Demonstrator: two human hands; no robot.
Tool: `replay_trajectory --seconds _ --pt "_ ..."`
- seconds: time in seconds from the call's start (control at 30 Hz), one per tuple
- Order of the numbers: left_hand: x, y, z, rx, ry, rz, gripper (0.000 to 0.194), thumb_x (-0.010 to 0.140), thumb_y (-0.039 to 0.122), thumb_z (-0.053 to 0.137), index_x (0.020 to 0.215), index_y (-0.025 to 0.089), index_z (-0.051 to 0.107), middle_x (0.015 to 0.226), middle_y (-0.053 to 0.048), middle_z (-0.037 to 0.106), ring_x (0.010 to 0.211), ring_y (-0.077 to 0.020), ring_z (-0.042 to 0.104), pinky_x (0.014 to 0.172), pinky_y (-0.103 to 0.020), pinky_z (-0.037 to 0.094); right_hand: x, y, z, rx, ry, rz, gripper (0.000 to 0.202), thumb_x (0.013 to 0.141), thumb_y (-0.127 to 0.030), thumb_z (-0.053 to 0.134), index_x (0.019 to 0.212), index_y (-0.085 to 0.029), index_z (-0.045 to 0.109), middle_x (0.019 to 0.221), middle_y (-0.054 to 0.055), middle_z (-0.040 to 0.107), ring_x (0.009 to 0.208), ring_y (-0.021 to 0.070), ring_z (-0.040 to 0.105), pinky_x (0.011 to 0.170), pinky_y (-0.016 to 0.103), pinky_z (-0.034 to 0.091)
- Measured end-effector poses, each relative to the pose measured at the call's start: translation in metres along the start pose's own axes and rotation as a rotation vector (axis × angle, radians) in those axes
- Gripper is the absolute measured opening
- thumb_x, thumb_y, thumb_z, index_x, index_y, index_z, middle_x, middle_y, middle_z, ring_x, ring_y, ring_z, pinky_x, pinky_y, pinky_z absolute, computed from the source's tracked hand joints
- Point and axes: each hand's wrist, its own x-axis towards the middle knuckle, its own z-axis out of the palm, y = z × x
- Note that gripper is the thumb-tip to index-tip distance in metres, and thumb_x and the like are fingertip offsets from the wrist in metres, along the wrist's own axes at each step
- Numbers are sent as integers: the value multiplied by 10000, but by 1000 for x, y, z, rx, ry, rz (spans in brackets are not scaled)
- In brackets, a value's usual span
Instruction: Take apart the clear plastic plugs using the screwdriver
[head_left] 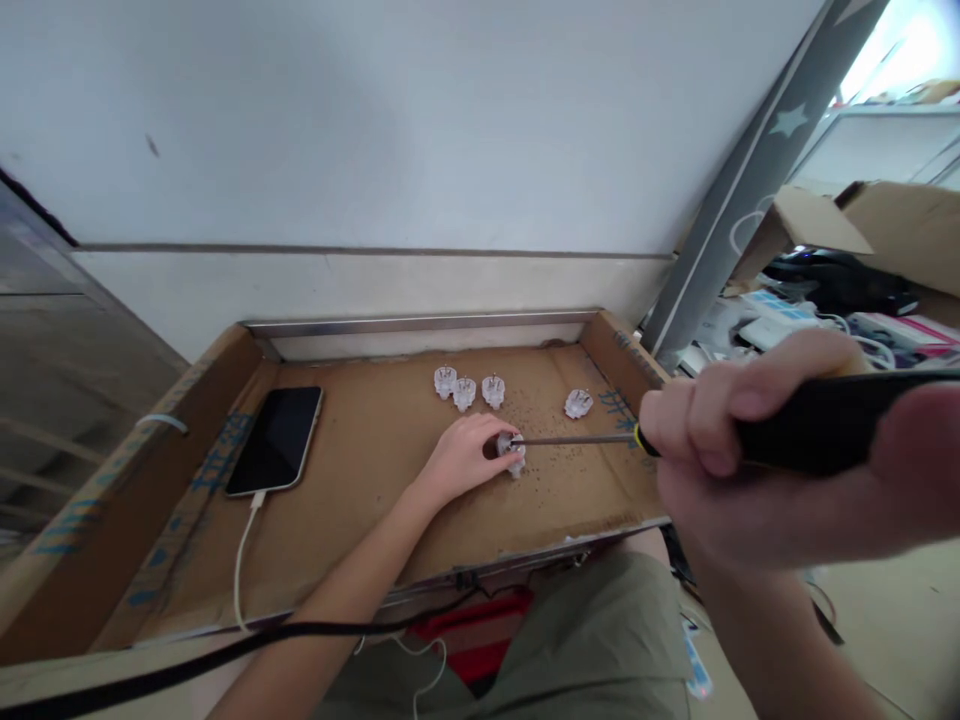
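Observation:
My right hand is wrapped round the black handle of a screwdriver with a yellow ring at its front. Its long thin shaft points left, and the tip meets a small clear plastic plug. That plug is pinched between the thumb and fingers of my left hand, which rests on the cardboard. Beyond it lie more clear plugs with metal pins upward: one plug, a second plug touching it and a third plug. Another plug lies apart to the right.
The cardboard tray has raised sides and small dark specks by my left hand. On its left lies a phone with a white cable. A black cord crosses in front. Boxes and clutter stand at right.

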Motion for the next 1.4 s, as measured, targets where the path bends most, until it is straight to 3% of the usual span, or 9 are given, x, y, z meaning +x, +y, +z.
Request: replay_trajectory --seconds 0.47,0.6,0.67,0.77,0.9,1.07,1.17,1.27,1.4 --pt "0 -1 0 -60 -13 -49 269 784 368 632 1031 264 617 958 5 658 882 -172 599 807 -316 471 23 31 19 -95 270 150 311 779 -458 535 698 -201 380 473 -69 375 338 64 336 335 228 246" --pt "1 -2 1 -66 0 -56 269 775 372 641 1013 250 616 947 -1 661 862 -174 607 794 -313 479 48 40 10 -535 242 -119 307 767 -446 567 842 -211 384 780 -23 494 579 51 479 546 223 401" --pt "1 -3 2 -60 3 -60 273 770 377 646 1005 241 616 943 -4 661 853 -174 610 788 -313 480 63 36 2 -904 131 -219 316 764 -462 560 836 -196 404 738 -30 456 610 32 414 605 203 362" --pt "1 -4 4 -49 -1 -70 287 763 388 651 1000 230 614 942 -10 661 849 -175 612 785 -315 481 84 22 -9 -1243 -105 -120 409 714 -558 545 809 -169 463 635 -49 413 548 6 331 550 170 266" --pt "2 -3 2 -38 -13 -79 294 766 392 649 1003 222 612 947 -10 663 853 -172 611 787 -309 477 103 -2 -11 -1168 -534 21 446 714 -480 612 1019 -190 464 718 -51 540 495 7 490 464 123 357" --pt "3 0 -2 -12 -43 -93 296 777 406 634 1014 230 618 935 -9 669 838 -176 615 783 -309 471 127 -27 -6 -1052 -911 251 258 705 -257 673 912 -207 527 768 -33 624 580 64 611 504 150 516" --pt "3 1 -3 -14 -43 -104 297 773 409 636 1014 236 620 945 -9 668 842 -176 617 772 -302 472 142 -36 -9 -1256 -1061 187 279 672 -235 686 934 -292 607 719 -74 620 513 14 549 404 68 411" --pt "3 0 -2 -17 -36 -101 293 770 413 638 1005 238 622 944 -6 665 839 -174 614 769 -303 472 146 -37 -9 -1346 -1169 72 242 705 -443 632 916 -325 622 664 -88 600 421 13 480 302 101 318" --pt "2 -1 0 -27 -19 -93 296 761 406 647 995 225 621 939 -13 664 837 -174 612 775 -304 473 134 -34 4 -1367 -1054 -60 358 815 -566 440 830 -261 626 610 -71 555 398 -27 379 328 89 261"
